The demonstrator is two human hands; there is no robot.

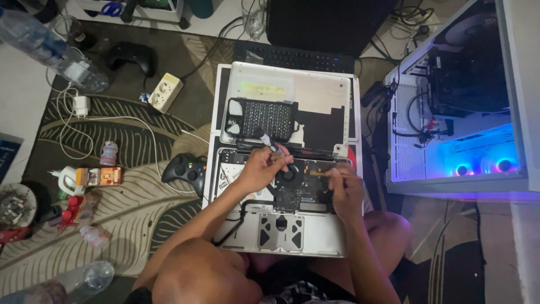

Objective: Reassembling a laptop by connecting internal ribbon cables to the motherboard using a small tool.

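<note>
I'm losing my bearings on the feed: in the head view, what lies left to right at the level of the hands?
Juice carton → black game controller → left hand → laptop fan → right hand → lit white computer case.

Left of my left hand (260, 169) a game controller (184, 170) blocks; right of my right hand (344, 188), the computer case (450, 180).

We see our bare arms, no sleeves near our fingers, and dark checked shorts (292, 290) below.

Opened silver laptop (281, 197) flat on lap, dark board and round fan (288, 175) exposed, slim tool (318, 173) above board
</note>
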